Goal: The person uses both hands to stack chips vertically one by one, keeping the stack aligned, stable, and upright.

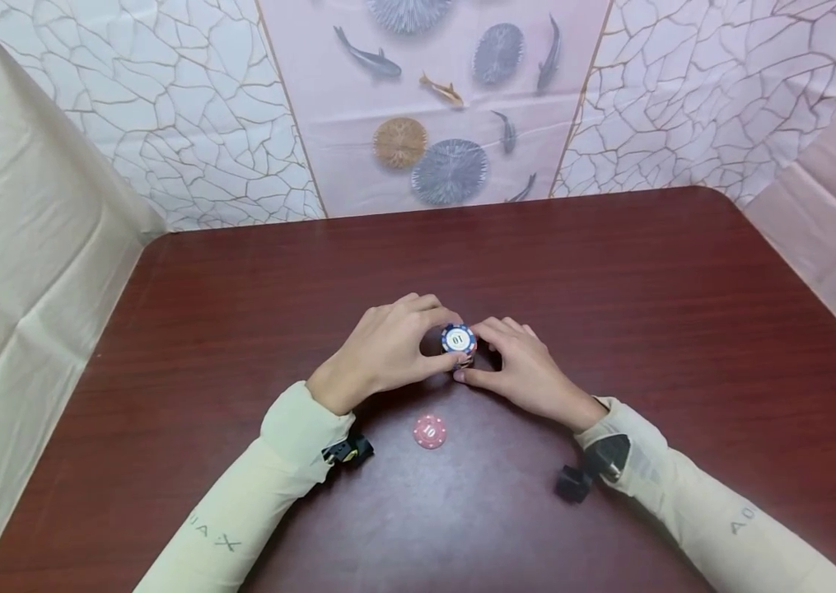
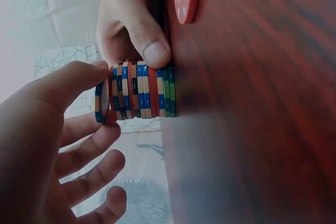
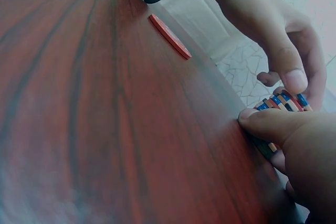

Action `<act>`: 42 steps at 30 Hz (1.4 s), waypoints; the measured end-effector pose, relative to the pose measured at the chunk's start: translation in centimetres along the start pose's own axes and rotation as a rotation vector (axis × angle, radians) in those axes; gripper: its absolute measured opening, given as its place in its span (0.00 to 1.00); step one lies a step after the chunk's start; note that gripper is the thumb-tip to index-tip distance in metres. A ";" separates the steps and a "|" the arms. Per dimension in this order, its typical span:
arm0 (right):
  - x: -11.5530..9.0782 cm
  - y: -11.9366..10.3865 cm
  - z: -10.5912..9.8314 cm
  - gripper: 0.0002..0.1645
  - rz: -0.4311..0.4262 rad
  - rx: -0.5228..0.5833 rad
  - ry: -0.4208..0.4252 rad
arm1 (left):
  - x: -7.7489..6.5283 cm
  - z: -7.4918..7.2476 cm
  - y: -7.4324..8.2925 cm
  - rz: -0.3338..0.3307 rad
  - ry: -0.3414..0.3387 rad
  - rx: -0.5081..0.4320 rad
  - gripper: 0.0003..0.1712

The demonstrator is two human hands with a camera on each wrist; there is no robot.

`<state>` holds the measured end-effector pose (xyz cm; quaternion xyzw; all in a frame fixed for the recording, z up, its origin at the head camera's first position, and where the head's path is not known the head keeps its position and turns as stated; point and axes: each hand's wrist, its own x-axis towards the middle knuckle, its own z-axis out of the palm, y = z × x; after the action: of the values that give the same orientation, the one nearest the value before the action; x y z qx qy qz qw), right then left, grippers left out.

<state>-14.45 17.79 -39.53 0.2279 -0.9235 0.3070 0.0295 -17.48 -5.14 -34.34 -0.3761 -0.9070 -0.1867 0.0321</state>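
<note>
A stack of poker chips stands on the table between both hands, with blue, red, black and tan edges and green-edged chips at the bottom. My left hand pinches a blue-and-white chip marked 10 at the top, between thumb and finger. In the left wrist view that chip tilts a little away from the stack. Around the lower stack, my right hand holds with its thumb in front and fingers behind. A red chip, also marked 10, lies flat on the table nearer the body.
The dark red-brown wooden table has a rounded far corner at the right. Patterned cloth hangs behind it and pale cloth along the left side. A black wrist camera juts from the right sleeve near the tabletop.
</note>
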 end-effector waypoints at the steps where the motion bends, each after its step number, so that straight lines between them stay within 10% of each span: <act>1: 0.0 0.0 0.1 0.31 -0.002 0.002 0.000 | 0.0 0.0 0.0 -0.001 -0.003 0.007 0.21; 17: -0.2 0.2 -0.2 0.31 -0.004 -0.012 0.005 | 0.3 0.5 0.2 -0.019 -0.067 -0.019 0.26; 26: 0.0 0.1 0.0 0.27 -0.006 -0.001 0.003 | -0.5 -1.9 -0.2 -0.043 -0.053 -0.165 0.30; 42: 0.2 0.0 0.1 0.29 -0.002 0.002 -0.003 | -3.4 -3.1 -0.9 0.203 -0.246 -0.447 0.14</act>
<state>-14.68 17.68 -39.55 0.2293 -0.9230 0.3077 0.0280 -15.96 -9.13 -32.40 -0.4828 -0.7981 -0.3309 -0.1434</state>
